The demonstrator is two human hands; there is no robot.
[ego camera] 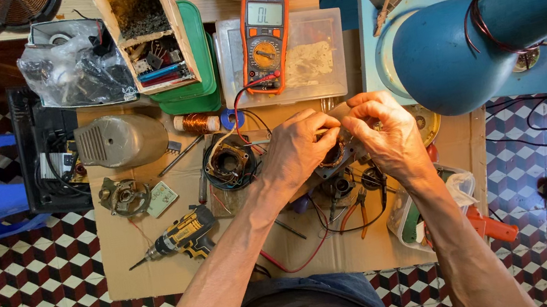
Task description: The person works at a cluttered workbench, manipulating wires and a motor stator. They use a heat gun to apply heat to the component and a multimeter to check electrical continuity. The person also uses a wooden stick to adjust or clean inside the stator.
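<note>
Both hands — left hand (298, 146), right hand (389, 132) — pinch the small motor stator (334, 159) together above the cardboard sheet (160, 264), seemingly mid wire-fiddling — next probably needs steady fingers beside the multimeter (264, 41).

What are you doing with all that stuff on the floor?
A person sits over a sheet of cardboard covered in tools. Both hands, left hand and right hand, pinch a small motor part between them. An orange meter lies just beyond, and a yellow drill lies to the left.
</note>
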